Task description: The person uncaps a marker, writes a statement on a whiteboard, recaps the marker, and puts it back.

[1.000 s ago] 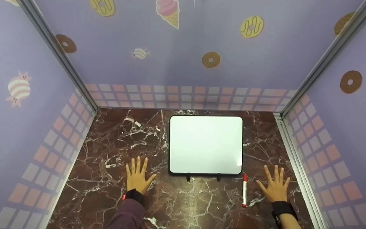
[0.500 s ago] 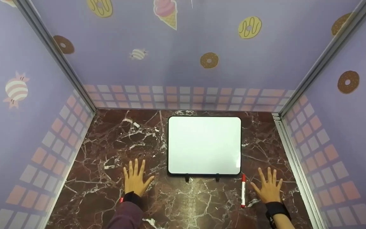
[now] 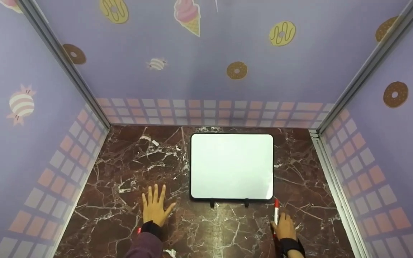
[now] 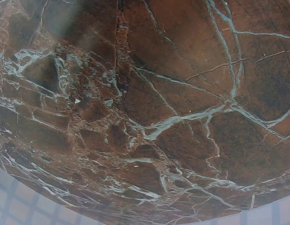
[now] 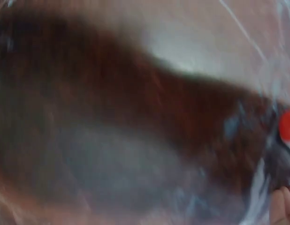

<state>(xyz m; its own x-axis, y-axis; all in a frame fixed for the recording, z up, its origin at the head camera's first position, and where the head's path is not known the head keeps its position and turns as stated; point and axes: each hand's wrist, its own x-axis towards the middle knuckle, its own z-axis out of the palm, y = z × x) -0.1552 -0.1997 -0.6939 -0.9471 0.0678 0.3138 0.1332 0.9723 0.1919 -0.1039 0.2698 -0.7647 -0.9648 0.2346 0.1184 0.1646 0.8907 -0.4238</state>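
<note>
— Left hand (image 3: 154, 208), head view?
— Spread on the marbled tabletop (image 3: 221, 233).
— Right hand (image 3: 285, 227)?
— At the red-and-white marker (image 3: 276, 214), near the whiteboard (image 3: 232, 166); pinching or not, cannot tell.
— Left wrist?
— Marbled tabletop.
— Right wrist?
— Blurred; marker's red end (image 5: 288, 125) near fingertips (image 5: 279, 206).

Counter (image 3: 127, 161) is looking like polished veined stone, smooth and glossy, and is throwing back a soft streak of light toward the near middle; whiteboard (image 3: 232, 166) is showing a slick, glossy face, its black frame (image 3: 231, 199) looking like plastic. Marker (image 3: 276, 208) is appearing as smooth plastic, while grey rails (image 3: 370, 64) are looking like bare metal with a dull sheen and printed walls (image 3: 206, 84) are reading as smooth panels, faintly satiny. Sleeve (image 3: 145, 246) is looking like matt cloth; black wristbands (image 3: 151, 229) are looking matt too, exact material unclear.
</note>
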